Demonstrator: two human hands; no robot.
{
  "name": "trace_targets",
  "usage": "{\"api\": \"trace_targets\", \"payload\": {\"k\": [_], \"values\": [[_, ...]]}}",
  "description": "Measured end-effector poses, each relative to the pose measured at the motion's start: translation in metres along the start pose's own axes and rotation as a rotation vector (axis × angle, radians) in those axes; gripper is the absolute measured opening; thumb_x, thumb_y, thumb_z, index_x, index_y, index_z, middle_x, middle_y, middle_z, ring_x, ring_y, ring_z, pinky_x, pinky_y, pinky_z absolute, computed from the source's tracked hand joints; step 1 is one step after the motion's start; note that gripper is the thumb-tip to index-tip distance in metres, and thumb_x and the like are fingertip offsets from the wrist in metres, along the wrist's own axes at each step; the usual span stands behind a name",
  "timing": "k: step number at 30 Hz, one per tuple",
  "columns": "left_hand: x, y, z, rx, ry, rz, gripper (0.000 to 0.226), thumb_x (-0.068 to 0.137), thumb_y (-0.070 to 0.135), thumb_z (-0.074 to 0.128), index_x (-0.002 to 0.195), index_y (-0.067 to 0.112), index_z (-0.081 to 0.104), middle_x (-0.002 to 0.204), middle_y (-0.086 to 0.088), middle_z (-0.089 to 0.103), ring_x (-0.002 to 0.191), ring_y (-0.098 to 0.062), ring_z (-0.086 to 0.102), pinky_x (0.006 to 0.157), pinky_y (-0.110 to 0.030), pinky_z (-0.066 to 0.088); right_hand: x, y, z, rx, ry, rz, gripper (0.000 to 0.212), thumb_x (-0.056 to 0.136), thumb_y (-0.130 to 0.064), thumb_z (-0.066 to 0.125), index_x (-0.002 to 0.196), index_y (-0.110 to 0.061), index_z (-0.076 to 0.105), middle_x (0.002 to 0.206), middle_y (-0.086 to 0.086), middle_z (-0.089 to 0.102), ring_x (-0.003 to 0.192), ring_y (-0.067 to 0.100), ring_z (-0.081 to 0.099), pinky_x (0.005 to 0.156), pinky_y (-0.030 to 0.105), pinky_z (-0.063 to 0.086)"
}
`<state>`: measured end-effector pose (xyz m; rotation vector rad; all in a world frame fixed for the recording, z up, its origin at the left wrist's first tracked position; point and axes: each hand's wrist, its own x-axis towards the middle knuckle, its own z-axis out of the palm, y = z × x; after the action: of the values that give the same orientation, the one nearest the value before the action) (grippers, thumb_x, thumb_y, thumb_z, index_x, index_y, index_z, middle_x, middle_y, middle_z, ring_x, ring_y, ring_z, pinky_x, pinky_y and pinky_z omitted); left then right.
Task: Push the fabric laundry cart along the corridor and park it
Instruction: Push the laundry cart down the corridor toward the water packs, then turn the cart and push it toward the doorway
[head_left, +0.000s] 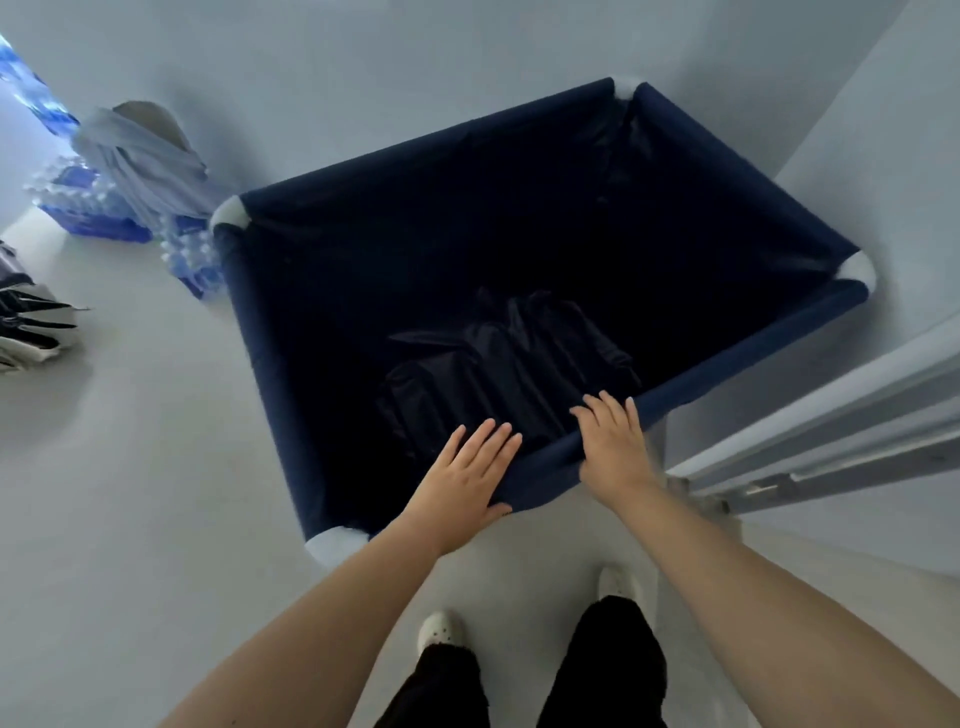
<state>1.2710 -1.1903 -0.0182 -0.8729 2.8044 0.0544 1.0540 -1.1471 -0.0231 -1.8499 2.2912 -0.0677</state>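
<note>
From the head camera, the navy-blue fabric laundry cart (519, 249) fills the middle of the view: a deep rectangular bin of dark cloth stretched over a tubular rim, with white plastic elbow joints showing at each of its four corners. Its inside is nearly black, and a crumpled sheet of shiny dark material (498, 364) lies against the near wall. The cart stands on a pale grey floor (130, 467), turned at an angle, its far corner close to a light wall and its right side near a grey metal door frame (831, 426). Both hands rest on the near rim, directly in front of the person. The left hand (467, 478) lies flat, fingers spread and extended over the rim into the bin, thumb under the edge of the fabric-covered tube; it presses rather than clasps. The right hand (613, 441) sits just beside it further along the same rim, fingers laid over the top with the thumb hooked down the outer side, a loose hold on the tube. Below the arms show black trousers and white shoes (439, 629). Off to the left, well apart from the cart, stand packs of bottled water (93, 202) with a pale grey cloth (140, 150) draped above them.
</note>
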Motion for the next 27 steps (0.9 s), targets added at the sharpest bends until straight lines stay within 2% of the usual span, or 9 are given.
{"api": "trace_targets", "payload": {"k": [4,8,12,15,19,23,27], "values": [[-0.065,-0.035,0.010,-0.048,-0.023,-0.036,0.075,0.093,0.058,0.022,0.146,0.016,-0.011,0.159,-0.004,-0.002,0.144,-0.022,-0.010,0.113,-0.040,-0.012,-0.026,-0.074,0.015,0.051,0.008,-0.067,0.066,0.074,0.005,0.051,0.136,-0.011,0.035,0.148,0.008,0.032,0.142,0.024,0.013,0.118,0.042,-0.002],[-0.100,-0.052,0.021,-0.088,-0.042,-0.074,0.073,0.090,0.060,0.012,0.148,0.017,-0.001,0.158,-0.003,0.007,0.144,-0.021,-0.001,0.112,-0.040,-0.013,-0.049,-0.120,0.023,0.118,-0.012,-0.185,0.057,0.081,0.001,0.045,0.136,-0.009,0.036,0.147,0.009,0.034,0.142,0.023,0.016,0.117,0.038,-0.006],[-0.122,-0.061,0.027,-0.112,-0.050,-0.091,0.073,0.090,0.061,0.012,0.149,0.019,0.004,0.158,-0.002,0.012,0.144,-0.019,0.004,0.114,-0.039,-0.009,-0.064,-0.145,0.029,0.143,-0.041,-0.256,0.050,0.087,-0.014,0.049,0.135,-0.006,0.038,0.144,0.010,0.039,0.140,0.024,0.021,0.117,0.039,-0.006],[-0.130,-0.071,0.029,-0.104,-0.039,-0.100,0.075,0.088,0.064,0.013,0.149,0.020,0.005,0.158,-0.001,0.012,0.144,-0.018,0.003,0.114,-0.037,-0.010,-0.066,-0.147,0.031,0.173,0.014,-0.257,0.050,0.084,-0.012,0.051,0.133,-0.006,0.042,0.141,0.011,0.043,0.139,0.025,0.026,0.116,0.037,-0.005],[-0.131,-0.085,0.030,-0.063,-0.064,0.021,0.077,0.089,0.066,0.021,0.149,0.020,0.005,0.158,0.000,0.010,0.144,-0.017,0.002,0.114,-0.037,-0.009,-0.073,-0.151,0.031,0.195,0.047,-0.178,0.052,0.080,-0.002,0.049,0.131,-0.007,0.044,0.139,0.010,0.045,0.138,0.025,0.027,0.117,0.036,0.000],[-0.123,-0.103,0.032,-0.097,-0.057,0.181,0.074,0.088,0.066,0.016,0.148,0.023,0.005,0.158,0.001,0.011,0.144,-0.016,0.003,0.116,-0.037,-0.007,-0.075,-0.166,0.029,0.212,0.058,-0.088,0.053,0.078,-0.002,0.051,0.130,-0.009,0.045,0.138,0.007,0.045,0.138,0.024,0.025,0.118,0.037,0.000],[-0.111,-0.140,0.036,-0.121,-0.037,0.376,0.068,0.090,0.061,0.013,0.148,0.026,0.007,0.157,0.002,0.013,0.143,-0.015,0.006,0.116,-0.037,-0.004,-0.074,-0.191,0.035,0.252,0.107,0.090,0.056,0.074,0.004,0.051,0.128,-0.009,0.048,0.137,0.007,0.046,0.138,0.024,0.025,0.117,0.036,-0.003]]}}
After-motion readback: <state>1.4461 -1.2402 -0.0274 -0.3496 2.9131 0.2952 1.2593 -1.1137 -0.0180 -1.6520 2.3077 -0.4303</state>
